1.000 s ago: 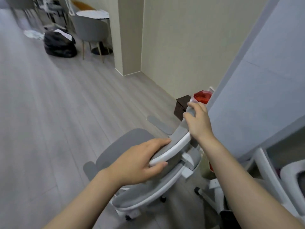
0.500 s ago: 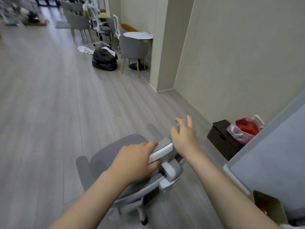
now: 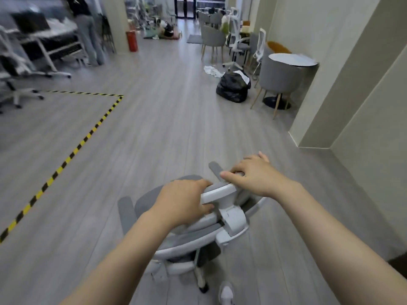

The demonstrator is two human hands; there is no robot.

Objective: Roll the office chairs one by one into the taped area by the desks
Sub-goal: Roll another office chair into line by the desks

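Both hands on the grey-white office chair (image 3: 198, 230) headrest: left hand (image 3: 182, 203) curled round its left end, thumb underneath; right hand (image 3: 253, 175) wrapped over the right end. Chair stands on the wood floor (image 3: 154, 128), outside the yellow-black tape line (image 3: 72, 153) that runs well to its left. Black bag (image 3: 233, 86) far ahead near a round table (image 3: 293, 59).

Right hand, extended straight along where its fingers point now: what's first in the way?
Right hand points ahead-left over the chair top. Beyond its fingertips only bare floor shows; the way looks free, though depth is hard to judge.
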